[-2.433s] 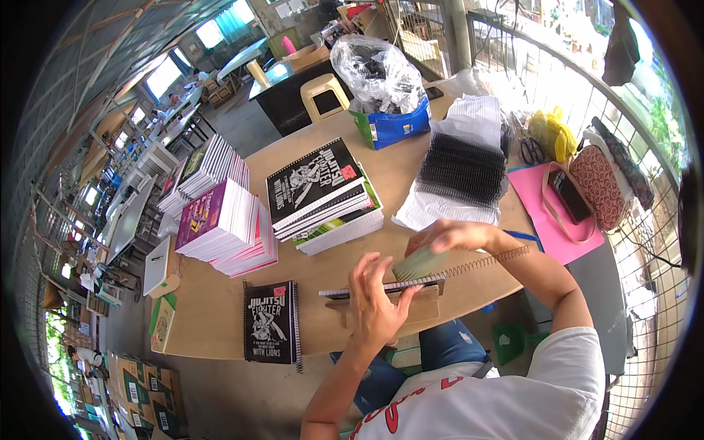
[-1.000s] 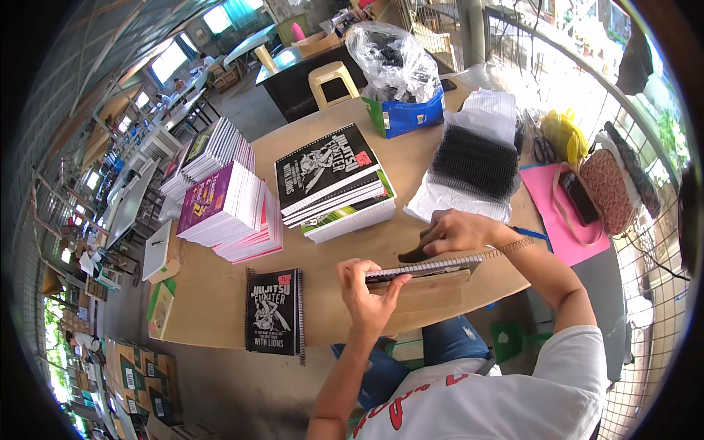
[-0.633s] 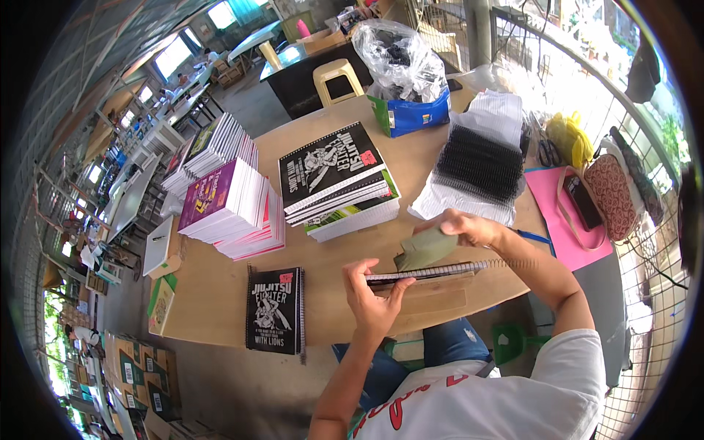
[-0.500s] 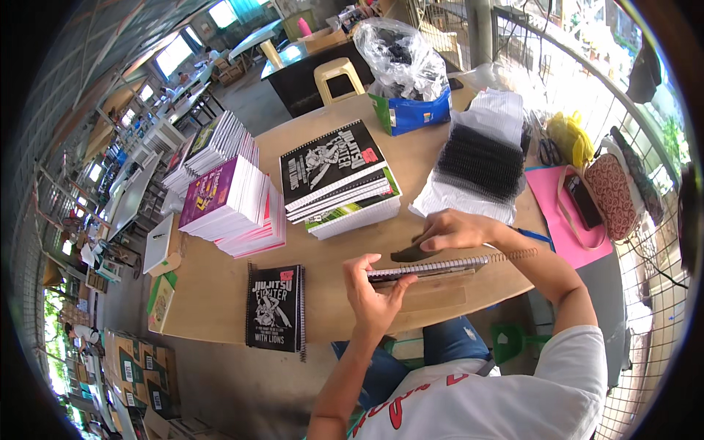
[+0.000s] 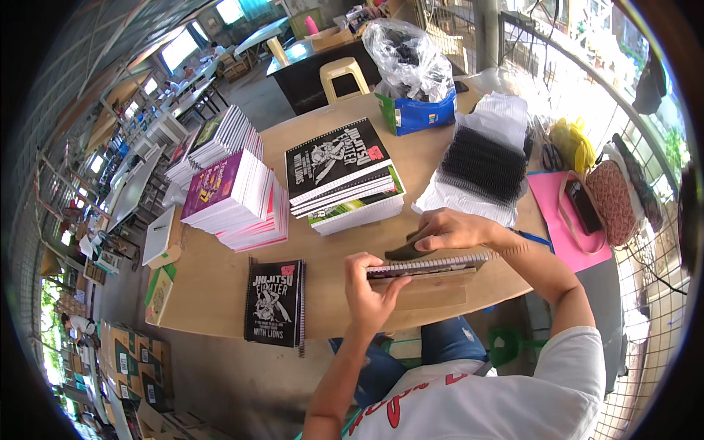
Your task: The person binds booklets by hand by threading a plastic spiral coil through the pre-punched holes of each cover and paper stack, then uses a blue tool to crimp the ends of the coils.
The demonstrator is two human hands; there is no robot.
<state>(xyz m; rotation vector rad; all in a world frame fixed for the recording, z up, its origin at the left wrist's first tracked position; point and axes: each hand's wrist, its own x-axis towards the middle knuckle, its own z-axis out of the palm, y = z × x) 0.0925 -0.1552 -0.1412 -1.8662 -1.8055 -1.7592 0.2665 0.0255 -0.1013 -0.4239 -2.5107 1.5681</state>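
Note:
My left hand (image 5: 372, 293) grips the left end of a spiral notebook (image 5: 433, 268), thumb on the near side and fingers on the far side. The notebook stands on edge over the table's near side, its bound spine facing up. A loose length of wire coil (image 5: 506, 251) sticks out past its right end, partly in front of my right forearm. My right hand (image 5: 453, 230) is closed on a dark olive, flat piece (image 5: 405, 251), perhaps folded cloth, held against or just behind the spine; contact is hard to tell. Left of my left hand lies a small stack of black-covered spiral notebooks (image 5: 274, 302).
Beyond my hands stand a black-topped notebook stack (image 5: 339, 163) and a purple-topped stack (image 5: 220, 191). Black coils (image 5: 480, 163) lie on white wrapping at right. Farther back is a blue-green container (image 5: 418, 111) with a plastic bag. A pink sheet (image 5: 557, 213) and pouch (image 5: 613, 202) lie far right.
My right hand and the olive piece have shifted slightly left along the spine. Less coil shows past the notebook's right end. My left hand keeps its grip, and the view has tilted a little.

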